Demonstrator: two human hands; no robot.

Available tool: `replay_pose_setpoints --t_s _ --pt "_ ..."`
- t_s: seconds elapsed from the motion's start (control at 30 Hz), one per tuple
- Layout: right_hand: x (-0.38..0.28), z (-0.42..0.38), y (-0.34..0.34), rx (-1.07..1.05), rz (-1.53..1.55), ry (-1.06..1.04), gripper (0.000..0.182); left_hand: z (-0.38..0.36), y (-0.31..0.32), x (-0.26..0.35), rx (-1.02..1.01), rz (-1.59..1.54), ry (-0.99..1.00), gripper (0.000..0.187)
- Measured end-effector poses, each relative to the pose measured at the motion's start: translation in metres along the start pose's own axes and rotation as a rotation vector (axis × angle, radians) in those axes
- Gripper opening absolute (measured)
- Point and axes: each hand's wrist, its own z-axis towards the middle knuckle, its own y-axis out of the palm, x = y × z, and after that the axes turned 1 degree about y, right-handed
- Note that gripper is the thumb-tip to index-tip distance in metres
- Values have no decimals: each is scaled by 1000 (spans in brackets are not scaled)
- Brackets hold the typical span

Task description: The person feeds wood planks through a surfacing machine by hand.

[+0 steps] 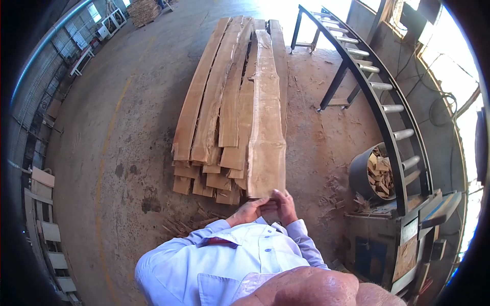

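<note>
A long live-edge wooden board [267,137] lies lengthwise on top of a stack of rough-sawn boards [206,107], its near end reaching toward me past the stack. At that near end my left hand [247,212] is closed, fingers curled in against the end edge. Close beside it, my right hand [284,208] grips the same end near its right corner. The undersides of the fingers are partly hidden.
On the right stands a roller conveyor [380,86] with a dark frame. Under it is a round bin [363,171] of wood offcuts, near a wooden workbench [372,224]. Wood scraps [189,223] litter the concrete floor at the stack's near end. A pallet of timber [143,11] stands far back.
</note>
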Motion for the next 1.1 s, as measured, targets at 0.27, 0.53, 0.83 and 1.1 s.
replay_pose_setpoints --t_s 0.27,0.53,0.83,1.1 --pt "-38 -94 -91 197 15 -273 19 22 -57 -32 115 779 -18 25" --pt "-22 -217 -171 445 32 -364 16 82 -22 10 93 740 149 39" --pt "18 -338 -175 768 78 -542 39 210 20 20 212 525 123 48" --pt "70 -367 -206 1148 185 -497 44 270 11 31 119 400 47 51"
